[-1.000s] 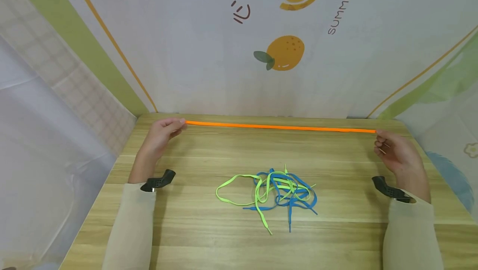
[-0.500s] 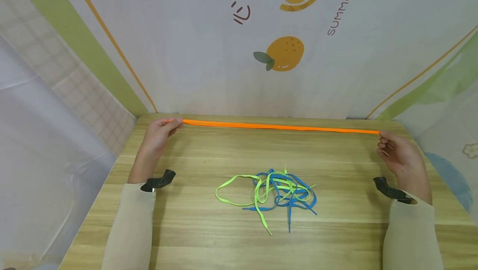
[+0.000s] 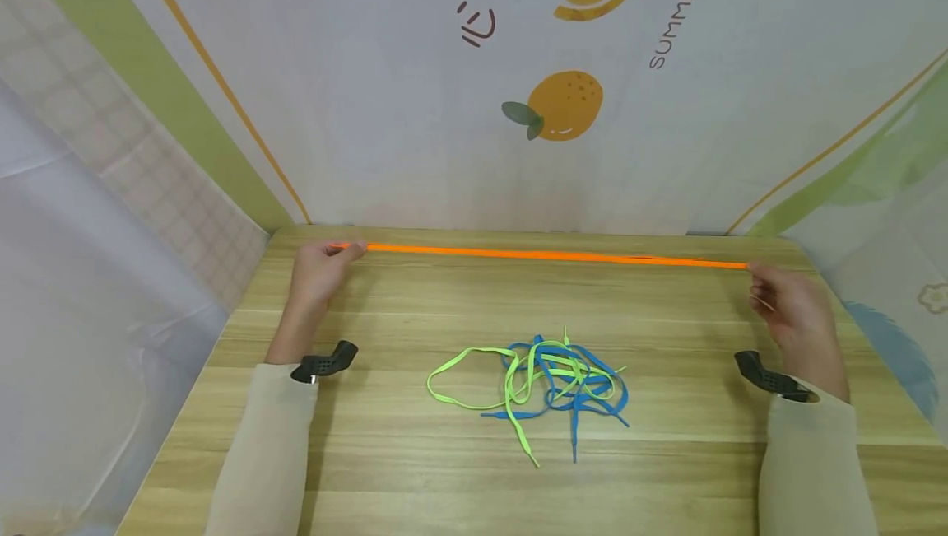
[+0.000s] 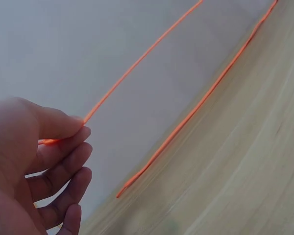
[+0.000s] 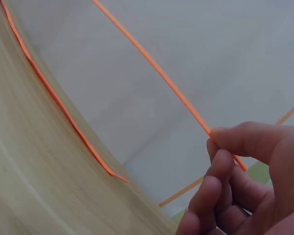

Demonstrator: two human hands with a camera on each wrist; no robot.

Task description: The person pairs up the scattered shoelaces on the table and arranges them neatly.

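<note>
An orange shoelace (image 4: 139, 61) is stretched taut between both hands, raised over the table. My left hand (image 3: 314, 272) pinches one end between thumb and forefinger, its other fingers loosely bent. At the far right, my right hand (image 3: 800, 305) pinches the opposite end, and a short tip (image 5: 241, 164) sticks out past the fingers. A second orange shoelace (image 5: 56, 100) lies along the table's back edge, both its ends visible across the wrist views. In the head view the two orange laces nearly overlap.
A tangle of a green shoelace (image 3: 467, 349) and a blue shoelace (image 3: 620, 396) lies mid-table, nearer the person. The wooden table (image 3: 400, 470) meets a printed white curtain (image 3: 415, 149) at its back. Curtains also hang at both sides.
My left hand and forearm have shifted slightly right and nearer the person. The held lace has drifted a little across the one lying behind. The green and blue laces stay put.
</note>
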